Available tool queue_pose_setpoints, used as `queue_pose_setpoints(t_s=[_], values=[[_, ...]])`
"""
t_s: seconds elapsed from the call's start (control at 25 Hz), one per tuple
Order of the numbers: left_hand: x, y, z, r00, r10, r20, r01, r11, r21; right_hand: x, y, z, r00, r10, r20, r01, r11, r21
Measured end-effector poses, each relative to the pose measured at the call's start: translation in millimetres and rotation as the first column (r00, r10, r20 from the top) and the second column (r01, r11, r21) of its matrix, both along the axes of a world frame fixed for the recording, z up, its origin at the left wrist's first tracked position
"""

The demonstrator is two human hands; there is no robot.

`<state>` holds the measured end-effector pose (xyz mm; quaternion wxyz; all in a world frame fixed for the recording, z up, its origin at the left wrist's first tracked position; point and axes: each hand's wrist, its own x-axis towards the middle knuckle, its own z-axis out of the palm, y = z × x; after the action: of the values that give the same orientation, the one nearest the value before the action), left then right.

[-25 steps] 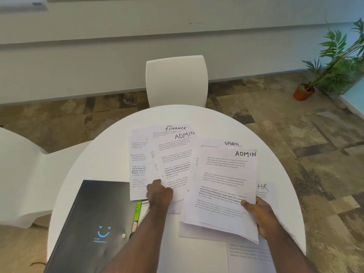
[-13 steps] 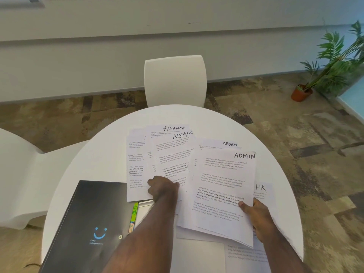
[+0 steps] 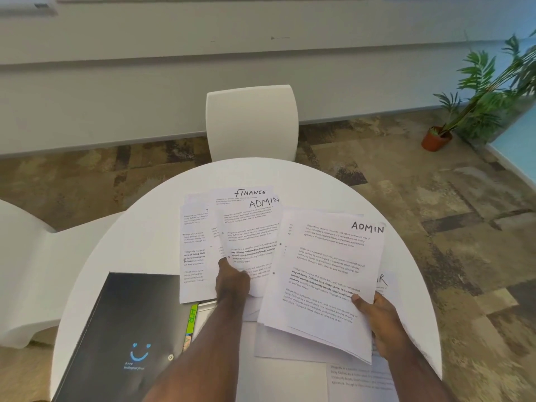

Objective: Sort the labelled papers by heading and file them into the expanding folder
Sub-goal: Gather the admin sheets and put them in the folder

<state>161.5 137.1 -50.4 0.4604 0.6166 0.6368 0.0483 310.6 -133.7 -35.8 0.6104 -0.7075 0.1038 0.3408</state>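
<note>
On the round white table [image 3: 139, 248] lie printed sheets with handwritten headings. My right hand [image 3: 380, 320] grips a small stack topped by an ADMIN sheet [image 3: 327, 271], thumb on its lower right edge. My left hand [image 3: 232, 281] pinches the bottom of a second ADMIN sheet [image 3: 252, 230], which curls up off the pile. A FINANCE sheet [image 3: 246, 192] lies beneath it, with more sheets to the left. An HR sheet [image 3: 384, 281] peeks out behind the right stack. The black expanding folder [image 3: 124, 332] with a blue smiley lies at the front left, with coloured tabs at its right edge.
A white chair [image 3: 252, 123] stands behind the table and another white seat [image 3: 26, 274] to the left. A potted plant [image 3: 475, 108] is on the patterned carpet at the right. One more printed sheet [image 3: 359, 378] lies at the table's near edge.
My left hand has closed on the second ADMIN sheet and begun lifting its lower edge. The right-hand stack has shifted up and now covers the SPORTS heading.
</note>
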Motion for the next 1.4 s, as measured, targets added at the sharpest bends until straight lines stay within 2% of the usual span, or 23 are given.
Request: queue_pose_setpoints(t_s=[0.08,0.16,0.28,0.4,0.48,0.72,0.88,0.96,1.04,1.12,1.28,1.4], values=[[-14.8,0.9,1.1,0.988,-0.044,0.147,0.038,0.998,0.042,1.3,5.7,2.9,1.0,0.006,-0.019,-0.005,0.999,0.034],[-30.2,3.2,1.2,0.965,-0.136,0.224,0.132,0.991,0.032,1.8,13.7,6.3,0.999,0.028,-0.024,-0.027,0.999,0.04],[-57.6,0.1,1.5,0.941,-0.174,0.29,0.223,0.964,-0.146,-3.2,26.7,10.5,0.996,0.083,-0.024,-0.082,0.996,0.035],[-84.9,-15.7,2.9,0.882,-0.072,0.466,0.312,0.831,-0.461,-13.6,34.1,9.7,0.993,0.116,-0.032,-0.115,0.993,0.025],[-97.6,-26.3,4.4,0.858,-0.012,0.513,0.353,0.74,-0.573,-20.5,34.0,12.5,0.983,0.17,-0.07,-0.171,0.985,-0.003],[-115.6,-50.2,6.7,0.838,0.029,0.545,0.408,0.63,-0.661,-39.9,24.6,21.7,0.94,0.294,-0.175,-0.304,0.952,-0.032],[-118.4,-44.3,15.8,0.778,0.323,0.539,0.267,0.606,-0.749,-49.6,17.5,32.0,0.949,0.306,-0.082,-0.311,0.949,-0.054],[-114.4,-36.0,26.9,0.754,0.318,0.575,0.255,0.665,-0.702,-51.2,13.7,40.4,0.949,0.315,-0.019,-0.316,0.948,-0.032],[-106.4,-31.7,42.5,0.758,0.163,0.631,0.316,0.754,-0.575,-54.0,11.2,52.6,0.94,0.338,0.041,-0.339,0.941,0.009],[-95.7,-29.9,58.5,0.736,0.046,0.676,0.377,0.801,-0.465,-56.2,12.3,65.8,0.934,0.342,0.099,-0.348,0.936,0.057],[-83.1,-30.2,90.3,0.629,-0.017,0.777,0.366,0.888,-0.277,-60.1,19.3,92.2,0.919,0.328,0.217,-0.364,0.918,0.157],[-83.8,-35.5,106.1,0.556,-0.102,0.825,0.367,0.921,-0.133,-62.9,20.7,103.4,0.905,0.307,0.294,-0.369,0.91,0.187]])
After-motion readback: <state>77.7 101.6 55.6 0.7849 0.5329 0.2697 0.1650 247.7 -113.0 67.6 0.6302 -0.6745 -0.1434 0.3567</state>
